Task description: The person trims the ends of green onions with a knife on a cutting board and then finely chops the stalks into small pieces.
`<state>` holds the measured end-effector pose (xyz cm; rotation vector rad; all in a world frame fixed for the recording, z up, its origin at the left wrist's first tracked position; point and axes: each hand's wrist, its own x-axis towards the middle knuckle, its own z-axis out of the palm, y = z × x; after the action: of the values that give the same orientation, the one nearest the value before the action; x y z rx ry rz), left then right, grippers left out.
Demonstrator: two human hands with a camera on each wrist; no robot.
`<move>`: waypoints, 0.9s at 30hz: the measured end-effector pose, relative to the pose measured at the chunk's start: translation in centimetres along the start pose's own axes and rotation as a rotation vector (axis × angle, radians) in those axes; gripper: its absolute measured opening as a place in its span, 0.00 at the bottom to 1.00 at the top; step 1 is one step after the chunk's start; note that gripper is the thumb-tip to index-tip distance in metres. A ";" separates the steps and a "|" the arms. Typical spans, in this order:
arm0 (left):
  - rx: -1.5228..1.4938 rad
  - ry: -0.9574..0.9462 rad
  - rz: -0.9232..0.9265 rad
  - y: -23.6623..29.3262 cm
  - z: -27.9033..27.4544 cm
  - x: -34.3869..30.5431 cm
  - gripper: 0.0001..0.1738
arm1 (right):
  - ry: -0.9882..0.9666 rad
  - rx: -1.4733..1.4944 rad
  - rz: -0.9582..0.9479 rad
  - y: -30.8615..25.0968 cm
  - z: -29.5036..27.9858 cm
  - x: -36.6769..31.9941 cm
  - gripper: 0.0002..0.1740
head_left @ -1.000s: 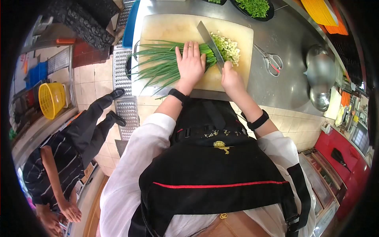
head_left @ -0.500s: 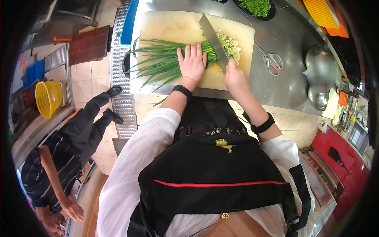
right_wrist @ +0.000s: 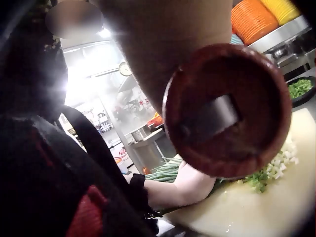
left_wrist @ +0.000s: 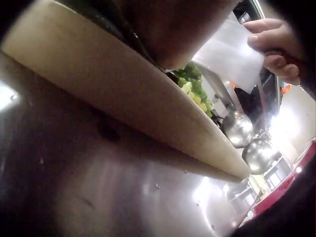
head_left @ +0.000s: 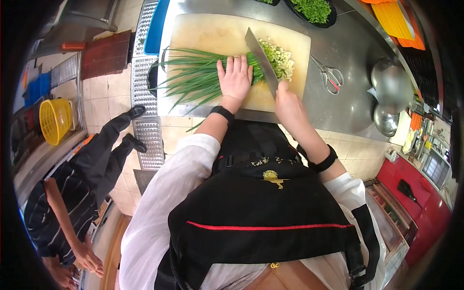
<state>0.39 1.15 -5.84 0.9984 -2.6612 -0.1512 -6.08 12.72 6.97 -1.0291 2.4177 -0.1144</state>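
Observation:
In the head view a bunch of green onions (head_left: 193, 72) lies across a pale cutting board (head_left: 203, 29), its long green tops hanging over the left edge. My left hand (head_left: 235, 79) presses down on the bunch, fingers extended over it. My right hand (head_left: 290, 106) grips a cleaver (head_left: 262, 60) by its handle, the blade slanting across the cut end of the stalks. Chopped green onion (head_left: 285, 60) is heaped to the blade's right. The right wrist view shows the round butt of the cleaver's brown handle (right_wrist: 266, 103) up close; in the left wrist view the blade (left_wrist: 227, 54) appears broad and shiny.
Scissors (head_left: 332, 77) lie on the steel counter (head_left: 338, 108) right of the board. Beyond it stands a black bowl of chopped greens (head_left: 313, 9). Metal bowls (head_left: 386, 118) sit at the right. Another person (head_left: 63, 212) stands at the left, near a yellow basket (head_left: 55, 123).
The cleaver has shifted slightly along the cut end, and my right hand has moved a little toward my body. My left hand stays on the green onions.

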 end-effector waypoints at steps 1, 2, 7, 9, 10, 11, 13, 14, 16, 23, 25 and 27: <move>0.008 0.006 0.003 0.0 0.1 0.0 0.22 | -0.022 0.014 0.007 -0.1 0.0 0.4 0.10; 0.007 0.006 0.002 0.1 0.1 0.1 0.22 | -0.044 0.027 0.013 -0.1 0.1 1.0 0.10; -0.013 0.027 0.019 -0.1 0.3 0.1 0.22 | 0.041 0.097 0.041 -0.4 3.4 5.1 0.09; -0.018 0.017 0.019 -0.1 0.1 0.0 0.22 | 0.057 0.110 0.048 -0.3 3.6 5.2 0.08; -0.023 0.013 0.024 -0.1 0.0 0.1 0.22 | 0.065 0.115 0.044 0.0 3.4 5.3 0.08; -0.021 0.022 0.024 0.0 -0.1 0.4 0.22 | 0.078 0.119 0.033 0.2 3.0 5.6 0.08; -0.006 0.032 0.011 0.0 0.0 0.1 0.21 | 0.096 0.128 0.015 -0.8 0.8 4.4 0.08; -0.007 0.024 0.009 0.0 -0.1 -0.2 0.21 | 0.111 0.138 0.009 -1.0 0.1 3.3 0.08; 0.007 0.026 0.015 0.0 0.0 0.1 0.20 | 0.122 0.119 -0.012 -0.6 -0.2 2.1 0.08; -0.002 0.047 0.011 0.1 0.1 0.1 0.20 | -0.001 0.033 0.006 0.0 0.0 0.4 0.09; 0.006 0.036 0.018 0.0 0.0 0.1 0.20 | -0.021 0.023 0.004 -0.2 0.0 0.5 0.08; 0.004 0.031 0.017 0.0 0.0 0.2 0.20 | -0.038 0.073 0.005 -0.6 0.0 1.2 0.08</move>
<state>0.30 1.01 -5.83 0.9716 -2.6423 -0.1252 -6.42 11.46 6.64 -0.9836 2.3637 -0.1779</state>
